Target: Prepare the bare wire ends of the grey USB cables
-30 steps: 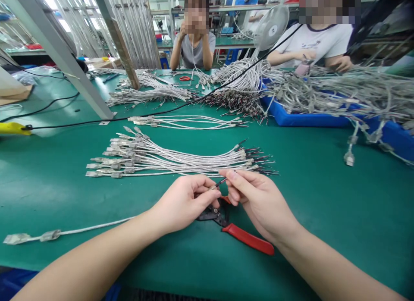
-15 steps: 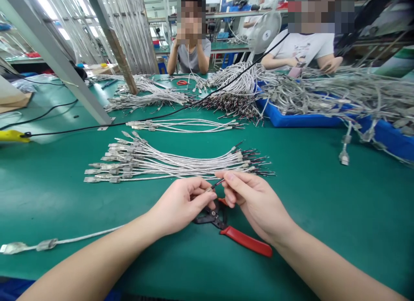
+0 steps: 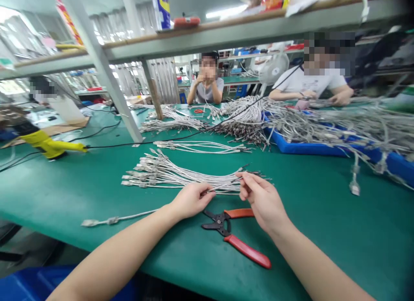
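Observation:
My left hand (image 3: 194,199) is closed around a white USB cable (image 3: 136,215), whose clear plug trails to the left on the table. A short stretch of the cable shows between my hands. Its dark wire end is pinched between the thumb and fingers of my right hand (image 3: 260,195). Below both hands lies a wire stripper (image 3: 247,250) with open black jaws, one red handle and one orange handle partly behind my right wrist. Just beyond my hands rests a bundle of similar USB cables (image 3: 187,174), plugs to the left and bare wire ends to the right.
Several cables (image 3: 197,151) lie in a smaller group farther back. Blue trays (image 3: 300,148) heaped with cables stand at the right. A shelf (image 3: 226,33) on metal posts spans overhead. A yellow-handled tool (image 3: 51,143) sits left, its black cord crossing the table. Two co-workers sit opposite.
My right hand has moved apart from my left, drawing the wire end rightward, so more cable shows between them. The view has tilted up, bringing in the shelf and more of the wire stripper.

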Tool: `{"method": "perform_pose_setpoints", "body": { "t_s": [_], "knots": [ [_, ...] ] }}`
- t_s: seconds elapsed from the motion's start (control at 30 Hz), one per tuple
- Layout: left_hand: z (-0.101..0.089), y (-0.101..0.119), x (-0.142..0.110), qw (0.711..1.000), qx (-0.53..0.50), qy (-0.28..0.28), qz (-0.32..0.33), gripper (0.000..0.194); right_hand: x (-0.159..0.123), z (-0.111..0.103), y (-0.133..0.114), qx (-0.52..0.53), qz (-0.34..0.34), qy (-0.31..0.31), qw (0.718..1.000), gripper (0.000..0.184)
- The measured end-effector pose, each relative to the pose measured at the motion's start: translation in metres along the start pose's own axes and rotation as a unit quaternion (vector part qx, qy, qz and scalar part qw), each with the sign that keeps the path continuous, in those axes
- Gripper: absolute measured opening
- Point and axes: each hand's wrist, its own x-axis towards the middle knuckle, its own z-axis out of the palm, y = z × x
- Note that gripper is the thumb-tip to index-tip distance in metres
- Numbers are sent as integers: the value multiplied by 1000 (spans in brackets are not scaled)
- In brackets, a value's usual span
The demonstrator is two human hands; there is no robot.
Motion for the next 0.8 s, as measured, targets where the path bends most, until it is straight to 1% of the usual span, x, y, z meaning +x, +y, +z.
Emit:
{"method": "perform_pose_setpoints", "body": {
  "t_s": [0.13,0.23,0.33,0.4,0.47,0.57,0.63,0.73,0.8],
  "knots": [
    [-7,-3,4,997,68,-3,-29,23,16,-12,-7,22,-33,33,999,40],
    [-21,-7,-1,993,101,-17,-53,19,32,-29,-17,46,-65,94,992,36],
    [-41,-14,-19,991,110,-21,-76,26,47,-51,-29,66,-91,169,979,25],
    [-56,-18,-37,990,110,-21,-89,27,54,-60,-35,76,-97,204,971,23],
    [-70,-23,-56,989,109,-20,-100,28,56,-63,-36,83,-92,209,970,21],
    [-86,-29,-81,987,116,-23,-108,28,55,-57,-33,94,-80,183,975,18],
    [-94,-31,-91,985,128,-28,-112,28,53,-53,-30,98,-73,167,978,17],
    [-106,-34,-93,979,166,-12,-118,34,49,-54,-26,94,-61,159,981,16],
    [-118,-37,-83,973,199,10,-119,39,50,-58,-24,84,-46,158,983,15]
  ]
}}
